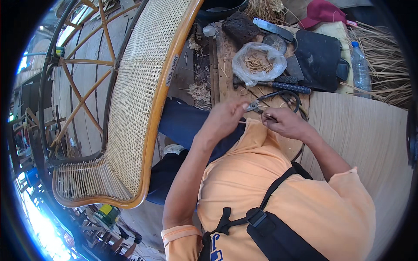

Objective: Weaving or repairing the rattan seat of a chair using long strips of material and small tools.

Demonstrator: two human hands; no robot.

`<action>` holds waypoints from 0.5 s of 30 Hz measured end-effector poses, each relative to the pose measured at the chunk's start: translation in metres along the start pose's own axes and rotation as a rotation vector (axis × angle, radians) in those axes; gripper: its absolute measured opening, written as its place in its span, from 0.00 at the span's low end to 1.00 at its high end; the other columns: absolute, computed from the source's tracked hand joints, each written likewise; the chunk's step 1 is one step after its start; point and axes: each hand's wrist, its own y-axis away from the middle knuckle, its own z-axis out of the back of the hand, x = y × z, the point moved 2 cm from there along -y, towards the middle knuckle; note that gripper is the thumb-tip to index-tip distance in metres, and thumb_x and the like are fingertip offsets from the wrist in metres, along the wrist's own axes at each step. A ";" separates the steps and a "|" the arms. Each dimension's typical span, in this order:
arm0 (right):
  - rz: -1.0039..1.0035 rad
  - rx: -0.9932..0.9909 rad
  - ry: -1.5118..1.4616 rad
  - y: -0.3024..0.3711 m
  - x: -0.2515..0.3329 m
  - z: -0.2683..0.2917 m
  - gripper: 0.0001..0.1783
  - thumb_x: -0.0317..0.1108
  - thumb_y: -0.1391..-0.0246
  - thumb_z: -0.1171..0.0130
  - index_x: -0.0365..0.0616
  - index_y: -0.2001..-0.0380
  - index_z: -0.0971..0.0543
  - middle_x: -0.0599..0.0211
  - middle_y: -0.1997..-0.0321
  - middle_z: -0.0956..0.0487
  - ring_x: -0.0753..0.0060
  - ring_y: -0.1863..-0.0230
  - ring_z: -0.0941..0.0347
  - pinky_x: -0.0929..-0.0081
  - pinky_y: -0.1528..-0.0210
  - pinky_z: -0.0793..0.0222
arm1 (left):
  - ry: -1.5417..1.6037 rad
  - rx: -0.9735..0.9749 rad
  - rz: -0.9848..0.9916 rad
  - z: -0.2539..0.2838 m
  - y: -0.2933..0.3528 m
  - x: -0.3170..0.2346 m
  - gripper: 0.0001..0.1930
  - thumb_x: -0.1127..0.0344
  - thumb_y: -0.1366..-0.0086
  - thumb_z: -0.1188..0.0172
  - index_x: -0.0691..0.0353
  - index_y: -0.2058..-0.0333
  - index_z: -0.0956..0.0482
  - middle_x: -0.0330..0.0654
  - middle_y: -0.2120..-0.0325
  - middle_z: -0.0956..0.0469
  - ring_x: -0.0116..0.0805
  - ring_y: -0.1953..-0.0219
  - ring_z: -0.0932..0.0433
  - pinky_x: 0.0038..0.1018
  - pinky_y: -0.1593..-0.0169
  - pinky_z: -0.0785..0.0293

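Observation:
My left hand is closed, thumb and fingers pinched together, just left of a pair of cutters with a metal head and black handles. A short bit of thin pale strip shows below its fingers. To the right, my right hand is curled closed, with a small dark tip at its fingers. What either hand grips is too small to make out. Both hands are over the wooden work board, just beyond the orange shirt. On my left stands a rattan chair frame with woven cane webbing.
A plastic bag of short cane pieces sits beyond my hands, near a black-handled tool. Farther right are a black pouch, a water bottle and a bundle of long cane strips. A dark red cap lies behind.

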 end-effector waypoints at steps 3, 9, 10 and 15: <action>0.059 -0.006 -0.283 0.000 0.026 0.022 0.06 0.29 0.52 0.46 0.40 0.69 0.28 0.56 0.75 0.27 0.60 0.72 0.29 0.72 0.69 0.36 | 0.055 0.190 0.099 0.006 0.019 -0.013 0.15 0.61 0.36 0.50 0.70 0.68 0.25 0.44 0.80 0.24 0.32 0.76 0.27 0.28 0.69 0.31; 0.293 -0.043 0.080 -0.023 0.004 0.008 0.08 0.33 0.50 0.47 0.40 0.70 0.26 0.54 0.71 0.25 0.51 0.67 0.28 0.64 0.66 0.33 | -0.027 -0.005 0.299 0.071 0.094 -0.018 0.13 0.60 0.37 0.48 0.65 0.68 0.24 0.48 0.79 0.26 0.38 0.77 0.27 0.28 0.71 0.32; 0.149 -0.086 0.187 -0.027 -0.018 0.001 0.09 0.34 0.50 0.47 0.40 0.69 0.27 0.53 0.70 0.25 0.51 0.66 0.28 0.63 0.64 0.33 | 0.002 -0.126 0.409 0.081 0.111 -0.016 0.13 0.60 0.37 0.48 0.66 0.69 0.25 0.43 0.81 0.26 0.31 0.79 0.28 0.26 0.72 0.33; -0.167 0.023 0.526 -0.022 -0.043 -0.040 0.12 0.36 0.51 0.47 0.37 0.68 0.26 0.51 0.68 0.24 0.50 0.60 0.29 0.58 0.58 0.36 | 0.463 -0.535 0.521 0.092 0.166 0.008 0.14 0.58 0.36 0.47 0.65 0.69 0.25 0.28 0.81 0.34 0.14 0.78 0.41 0.13 0.76 0.44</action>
